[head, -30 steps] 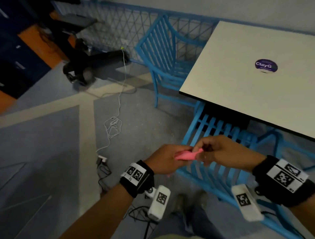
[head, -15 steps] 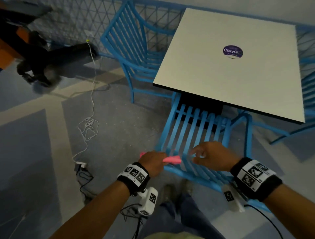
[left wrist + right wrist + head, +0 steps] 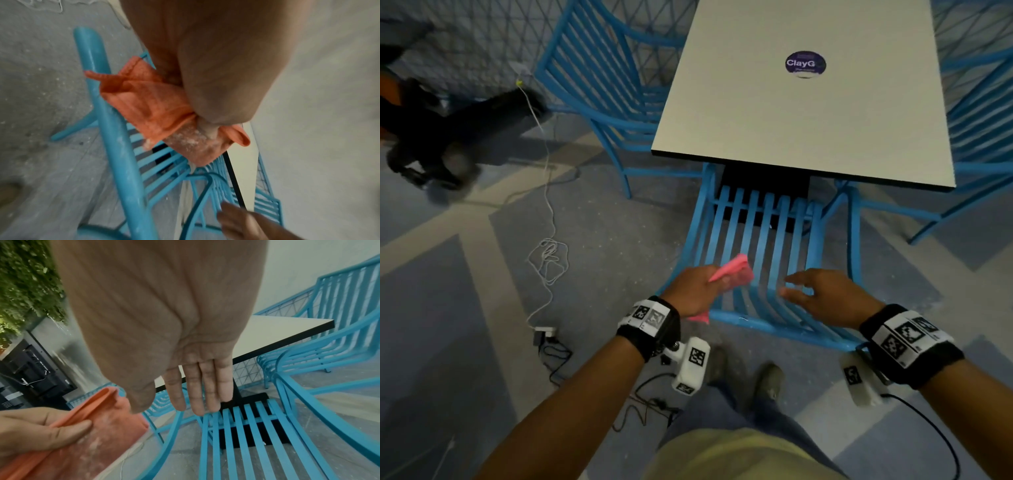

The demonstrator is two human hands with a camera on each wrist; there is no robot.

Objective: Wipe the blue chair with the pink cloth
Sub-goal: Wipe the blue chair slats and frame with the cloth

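- Over the blue chair (image 3: 756, 240) back slats, left hand (image 3: 697, 289) grips the bunched pink cloth (image 3: 732, 274).
- Right hand (image 3: 825, 294) flat, fingers straight, holding nothing.
- Table (image 3: 808, 120) beyond.

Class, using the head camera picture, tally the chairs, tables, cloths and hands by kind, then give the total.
Blue chairs: 3 (near chair, left chair, right chair)
Table: 1
Pink cloth: 1
Hands: 2 (left hand, right hand)
Total: 7
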